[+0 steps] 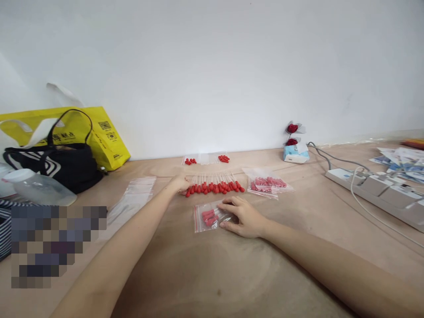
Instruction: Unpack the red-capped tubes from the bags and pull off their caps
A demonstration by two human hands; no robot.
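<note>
A row of droppers (215,187) with red bulbs and thin clear stems lies on the table, bulbs toward me. At the row's left end is my left hand (179,182), its bent fingers closed at the outermost dropper; the fingertips are partly hidden. Nearer to me lies a small clear zip bag (202,219) with a few red-bulbed droppers inside. My right hand (247,217) rests on the right part of this bag, thumb and fingers apart. Filled zip bags (269,183) are piled to the right of the row.
Flat clear bags (135,194) lie left of my left arm. Against the wall are more red bulbs (224,158) on clear plastic. A black handbag (66,168), a yellow bag (114,145) and a plastic bottle (43,187) stand left. A power strip (374,190) with cables lies right, near a tissue pack (296,153).
</note>
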